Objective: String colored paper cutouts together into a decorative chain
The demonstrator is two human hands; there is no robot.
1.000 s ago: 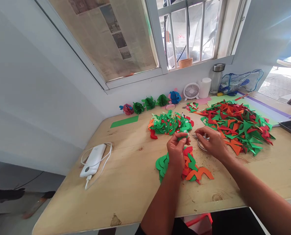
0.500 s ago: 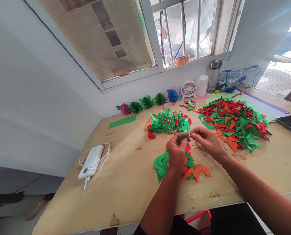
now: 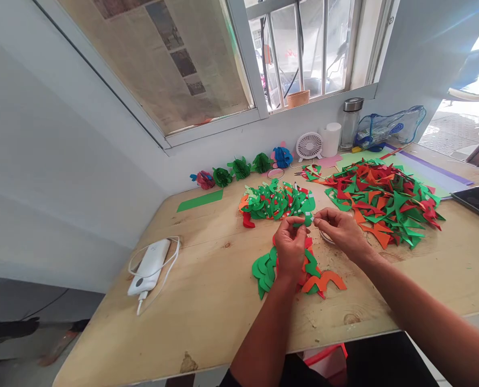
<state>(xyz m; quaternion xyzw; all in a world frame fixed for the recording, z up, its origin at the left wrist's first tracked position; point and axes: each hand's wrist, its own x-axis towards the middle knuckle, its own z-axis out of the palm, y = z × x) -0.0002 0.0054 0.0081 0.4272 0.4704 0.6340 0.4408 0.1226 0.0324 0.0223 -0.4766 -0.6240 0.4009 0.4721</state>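
My left hand (image 3: 291, 244) pinches a small green paper piece (image 3: 307, 218) with white patches on it. At that piece's right edge, the closed fingertips of my right hand (image 3: 338, 228) hold a tiny white bit, too small to identify. Just beyond my hands lies a heap of green and red cutouts with white patches (image 3: 277, 199). Green curved cutouts (image 3: 266, 271) and orange ones (image 3: 331, 279) are spread under and beside my left wrist. A larger pile of green, red and orange scraps (image 3: 384, 199) lies to the right. A ring, partly hidden, is beside my right hand.
A white power bank (image 3: 150, 267) with a cable lies left. Along the wall stand folded paper figures (image 3: 240, 168), a small fan (image 3: 309, 146), a white cylinder (image 3: 331, 140), a glass bottle (image 3: 350, 126) and a clear pouch (image 3: 392, 128). A phone (image 3: 478, 203) lies at the right.
The green piece shows more between my fingertips, with its white patches now visible. My hands stay in nearly the same place, and the whole view has shifted slightly.
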